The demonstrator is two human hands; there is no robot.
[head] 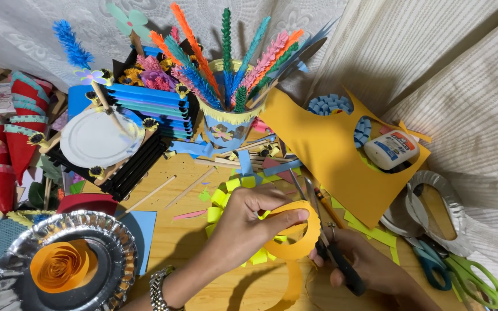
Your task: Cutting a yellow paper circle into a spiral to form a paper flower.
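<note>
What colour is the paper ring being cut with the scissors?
Orange, the paper ring shows best in the head view.

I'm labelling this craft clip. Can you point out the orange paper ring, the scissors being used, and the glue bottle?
orange paper ring (298, 249), head view, lower band of the ring.
scissors (341, 268), head view, black handle in the right hand.
glue bottle (388, 150), head view, middle of the white body.

1. Home craft corner, set up on a wooden table (191, 242) backed by white lace cloth (47, 34).
2. Crowded with handmade pieces: paper cup of fringed paper stems (229, 69), red paper cones (1, 155), rolled orange paper rose (63, 265) in a foil plate (7, 270).
3. Strewn with supplies: glue bottle (392, 148), spare scissors (462, 273), cut orange sheet (329, 155), yellow scraps (370, 230).
</note>
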